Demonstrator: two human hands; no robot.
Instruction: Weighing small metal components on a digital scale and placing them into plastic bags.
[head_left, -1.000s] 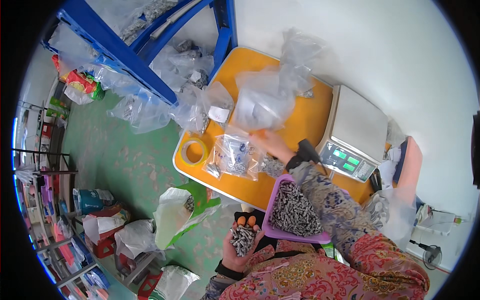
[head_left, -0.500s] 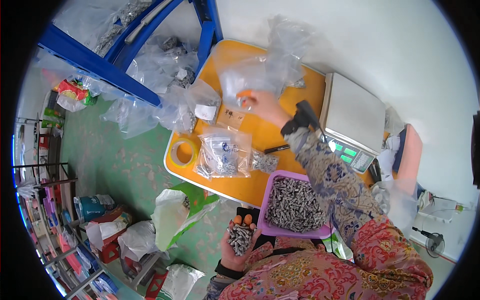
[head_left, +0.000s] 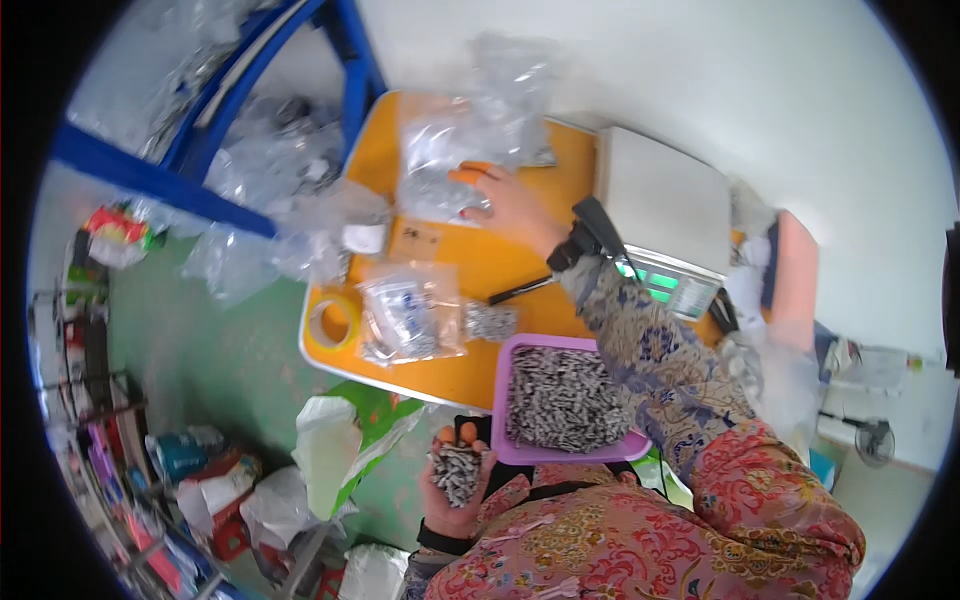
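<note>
My left hand [head_left: 447, 512] is cupped palm up beside the tub, holding a heap of small grey metal parts [head_left: 457, 474]. Orange covers show on its fingertips. More of the same parts [head_left: 562, 400] fill a lilac plastic tub [head_left: 503, 410] at the table's near edge. My right hand [head_left: 512, 207] reaches over the table with fingers apart, orange covers on some of them. It is over or against a clear plastic bag [head_left: 435, 165]; blur hides whether they touch. Behind stands another clear bag [head_left: 515, 85].
A scale [head_left: 665, 195] stands right on the orange table [head_left: 460, 385]. Zip bags [head_left: 410, 310], a small bag of parts [head_left: 492, 320], a black marker [head_left: 520, 290] and yellow tape [head_left: 333, 322] lie left. A blue rack [head_left: 150, 180] rises left; sacks [head_left: 330, 450] sit on the floor.
The whole view has shifted, so the table sits further left. My right hand's fingers have spread by the clear bag, which looks lower and flatter. The left hand still holds its heap.
</note>
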